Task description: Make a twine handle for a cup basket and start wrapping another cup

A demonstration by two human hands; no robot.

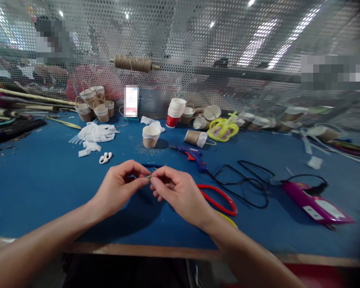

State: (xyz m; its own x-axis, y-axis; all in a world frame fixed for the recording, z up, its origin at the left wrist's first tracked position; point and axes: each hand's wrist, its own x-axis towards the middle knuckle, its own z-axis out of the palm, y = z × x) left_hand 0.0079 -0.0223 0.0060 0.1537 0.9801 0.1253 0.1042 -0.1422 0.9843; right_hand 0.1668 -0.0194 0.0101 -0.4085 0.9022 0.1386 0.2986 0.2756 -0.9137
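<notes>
My left hand (121,182) and my right hand (178,192) meet over the near middle of the table. Thumb and fingers of both are pinched on a thin brownish piece of twine (149,177), mostly covered by the fingertips. Beyond them stands a paper cup (151,138) wrapped in twine, with a white band at its rim. To its right another wrapped cup (195,138) lies on its side with a twine handle. A blue glue gun (193,155) with a red trigger rests past my right hand, its black cord trailing right.
A twine spool (133,63) hangs on the mesh panel, near a lit phone (131,101). Handled cups (101,113), white lace scraps (97,133) and stacked paper cups (175,112) stand behind. Red tubing (225,205) and a purple power strip (315,202) lie to the right.
</notes>
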